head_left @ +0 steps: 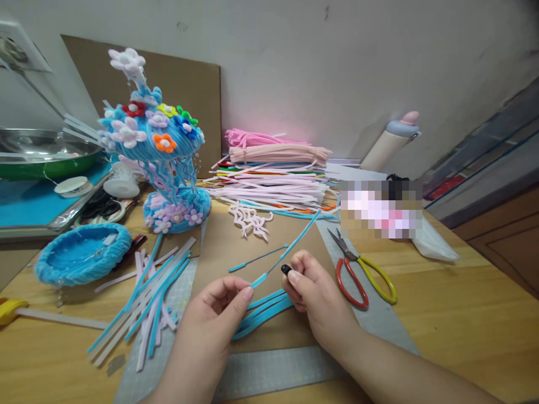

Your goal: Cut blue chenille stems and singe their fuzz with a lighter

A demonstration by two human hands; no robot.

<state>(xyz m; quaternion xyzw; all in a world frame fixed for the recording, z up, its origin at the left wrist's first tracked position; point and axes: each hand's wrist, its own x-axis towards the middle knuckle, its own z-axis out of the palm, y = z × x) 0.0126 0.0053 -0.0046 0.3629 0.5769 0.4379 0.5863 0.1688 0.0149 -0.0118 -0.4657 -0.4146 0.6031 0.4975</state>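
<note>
Between thumb and forefinger, my left hand (217, 308) pinches the near end of a light-blue pipe cleaner (301, 237). The strip slants up to the right, with a thin, dark bare stretch partway along. My right hand (316, 296) is closed around a small object with a rounded black tip (286, 270); the rest of it is hidden in the fingers. That tip is close beside the bare stretch; contact cannot be made out. A shorter blue piece (237, 268), also thinned in its middle, lies on the brown cardboard (210, 255). Several blue pipe cleaners (265, 318) rest beneath my hands.
Scissors (357, 261) with red and yellow handles lie open at right. White twisted pieces (249, 220) lie ahead, before stacked pipe cleaner bundles (273, 168). At left stand a flower-covered blue ornament (155, 140) and a fuzzy blue dish (82, 255), near loose cut strips (147, 306).
</note>
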